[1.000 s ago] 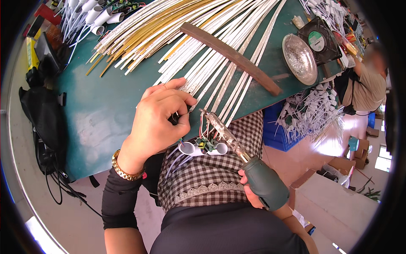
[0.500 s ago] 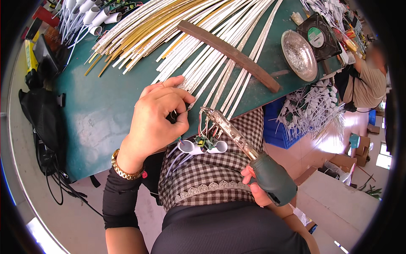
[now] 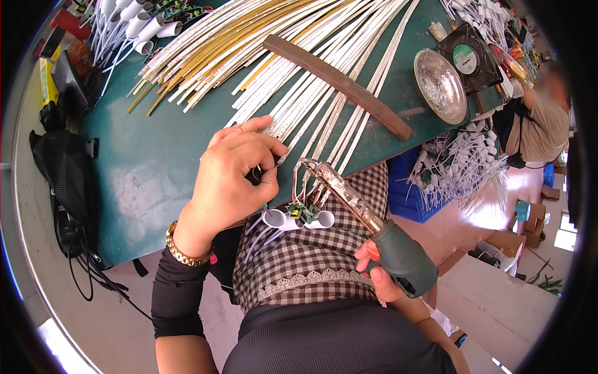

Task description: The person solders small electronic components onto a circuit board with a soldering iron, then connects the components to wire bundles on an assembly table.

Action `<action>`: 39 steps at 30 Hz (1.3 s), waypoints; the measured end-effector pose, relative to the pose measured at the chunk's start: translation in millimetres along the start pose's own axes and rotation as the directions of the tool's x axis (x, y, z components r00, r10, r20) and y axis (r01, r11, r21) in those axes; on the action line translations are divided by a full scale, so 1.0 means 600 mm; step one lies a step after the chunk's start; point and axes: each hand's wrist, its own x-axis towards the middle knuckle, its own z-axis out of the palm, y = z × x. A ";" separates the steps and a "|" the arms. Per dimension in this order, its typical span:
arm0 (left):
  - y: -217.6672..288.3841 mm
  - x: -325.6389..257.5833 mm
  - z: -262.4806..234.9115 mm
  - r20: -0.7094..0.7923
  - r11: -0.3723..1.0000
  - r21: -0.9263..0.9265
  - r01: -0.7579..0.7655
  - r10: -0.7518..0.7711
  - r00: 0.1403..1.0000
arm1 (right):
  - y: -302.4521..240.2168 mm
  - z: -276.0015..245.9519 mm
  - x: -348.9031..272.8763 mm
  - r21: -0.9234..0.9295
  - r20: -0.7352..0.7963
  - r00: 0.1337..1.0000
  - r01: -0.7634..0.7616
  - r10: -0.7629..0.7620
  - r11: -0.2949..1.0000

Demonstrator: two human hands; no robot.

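Green table (image 3: 143, 162) spreads under the brown bar (image 3: 336, 86), and the strips (image 3: 230, 47) pass beneath that bar in a fan. Below the bar, the right hand (image 3: 383, 287) grasps the iron (image 3: 389, 243) by its handle, the shaft slanting up and left. Left of it, also below the bar, the left hand (image 3: 233, 171) curls tightly round a dark piece (image 3: 254, 176), mostly hidden by the fingers. Tubes (image 3: 324, 219) with a board (image 3: 299, 213) sit farther below the bar; from them thin wires (image 3: 296, 184) rise to near the iron's tip (whether they touch it, I cannot tell).

To do this well, I would steady the left hand, bring only the tip to the wire ends, keep the contact short, and hold the likely hot shaft clear of the board, the tubes and the left fingers.

Against the frame one second back, the iron sits a little farther right and its handle nearer the bar; more of the right thumb shows. The left hand, tubes and wires barely differ.
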 end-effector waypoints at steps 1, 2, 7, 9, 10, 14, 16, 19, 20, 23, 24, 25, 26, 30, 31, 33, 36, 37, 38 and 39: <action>0.001 0.000 -0.001 0.002 1.000 -0.009 0.003 -0.003 1.000 | -0.003 0.001 0.000 -0.004 0.000 1.000 0.001 -0.001 1.000; 0.001 0.000 -0.001 0.001 1.000 -0.007 0.004 -0.004 1.000 | -0.004 0.002 0.001 0.056 -0.039 0.999 -0.029 0.031 0.998; 0.000 0.000 0.002 -0.006 1.000 0.006 0.005 -0.005 1.000 | -0.013 -0.001 0.005 0.136 -0.065 0.989 -0.124 0.134 0.983; 0.000 0.002 0.003 -0.005 1.000 0.001 0.006 -0.006 1.000 | -0.014 -0.001 0.007 0.119 -0.068 0.988 -0.133 0.142 0.984; 0.001 0.003 0.003 -0.005 1.000 -0.003 0.007 -0.007 1.000 | -0.014 -0.004 0.006 0.118 -0.069 0.987 -0.134 0.142 0.984; 0.000 0.002 0.003 -0.010 1.000 -0.008 0.013 -0.014 1.000 | -0.014 -0.015 0.006 0.070 0.009 0.992 -0.130 0.129 0.989; -0.001 -0.001 0.004 -0.027 1.000 -0.009 -0.007 0.007 1.000 | -0.016 -0.015 0.009 0.055 0.030 0.994 -0.111 0.109 0.992; 0.000 -0.001 0.005 -0.029 1.000 -0.025 -0.014 0.013 1.000 | -0.025 -0.008 0.016 0.093 -0.069 0.997 -0.032 0.038 0.995; 0.000 -0.002 0.004 -0.039 0.999 -0.028 -0.018 0.017 0.999 | -0.015 -0.008 0.012 0.132 -0.059 0.997 -0.049 0.057 0.990; 0.000 -0.006 -0.001 -0.023 1.000 -0.027 -0.011 0.011 1.000 | -0.020 -0.006 0.019 0.182 -0.043 0.995 -0.079 0.088 0.980; 0.001 -0.007 -0.003 -0.030 0.999 -0.011 -0.038 0.037 0.999 | -0.019 -0.004 0.018 0.177 -0.039 0.993 -0.102 0.110 0.979; 0.002 -0.008 -0.004 -0.037 0.998 0.005 -0.064 0.064 0.997 | -0.017 -0.004 0.017 0.172 -0.035 0.990 -0.125 0.133 0.977; 0.005 -0.009 -0.003 -0.039 0.998 0.004 -0.066 0.066 0.997 | -0.008 -0.004 0.014 0.188 -0.036 0.993 -0.103 0.112 0.977; 0.015 -0.023 -0.002 -0.103 0.983 0.160 -0.091 0.109 0.989 | 0.001 -0.005 0.012 0.195 -0.062 0.991 -0.103 0.117 0.975; 0.017 -0.024 -0.001 -0.124 0.981 0.186 -0.050 0.074 0.990 | 0.005 -0.007 0.012 0.198 -0.071 0.991 -0.101 0.117 0.975; 0.018 -0.027 0.005 -0.149 0.984 0.177 -0.021 0.048 0.988 | 0.004 -0.007 0.012 0.206 -0.075 0.990 -0.102 0.119 0.973; 0.022 -0.029 0.009 -0.147 0.984 0.172 0.054 -0.029 0.989 | 0.001 -0.007 0.015 0.205 -0.089 0.987 -0.112 0.133 0.972; 0.021 -0.029 0.012 -0.158 0.981 0.185 0.054 -0.025 0.987 | 0.002 -0.008 0.015 0.201 -0.078 0.988 -0.112 0.130 0.973; 0.022 -0.029 0.014 -0.168 0.979 0.199 0.054 -0.021 0.986 | 0.003 -0.009 0.015 0.198 -0.066 0.990 -0.113 0.128 0.974; 0.023 -0.028 0.015 -0.166 0.979 0.199 0.053 -0.020 0.986 | 0.001 -0.008 0.016 0.199 -0.068 0.989 -0.113 0.129 0.973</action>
